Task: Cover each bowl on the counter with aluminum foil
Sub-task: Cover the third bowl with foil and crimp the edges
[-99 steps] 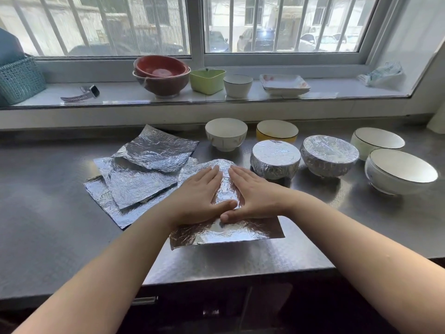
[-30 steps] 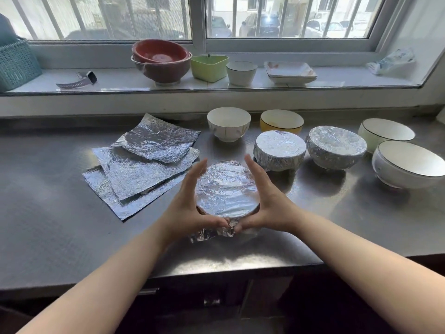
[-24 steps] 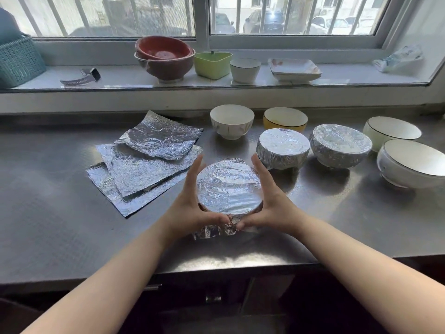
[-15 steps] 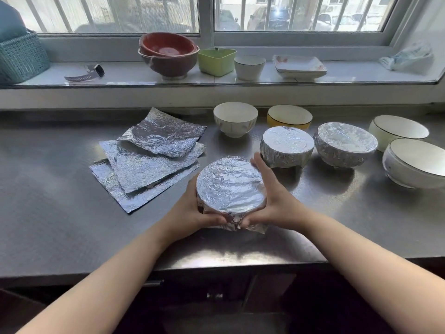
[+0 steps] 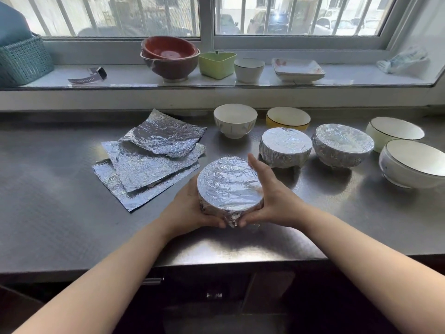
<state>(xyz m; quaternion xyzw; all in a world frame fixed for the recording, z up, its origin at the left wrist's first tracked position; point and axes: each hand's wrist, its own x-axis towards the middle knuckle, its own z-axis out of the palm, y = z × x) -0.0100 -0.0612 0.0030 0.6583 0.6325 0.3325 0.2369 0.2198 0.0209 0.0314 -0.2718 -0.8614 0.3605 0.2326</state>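
Steel counter (image 5: 60, 213), near front edge: left hand (image 5: 190, 208) and right hand (image 5: 272, 196) cupped around foil-wrapped bowl (image 5: 228, 186). Thumbs pinch foil at its near side.

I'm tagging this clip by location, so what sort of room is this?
Most likely a home kitchen. A steel counter runs under a barred window, bowls and dishes line the sill, and both hands grip a foil-wrapped bowl beside loose foil sheets.
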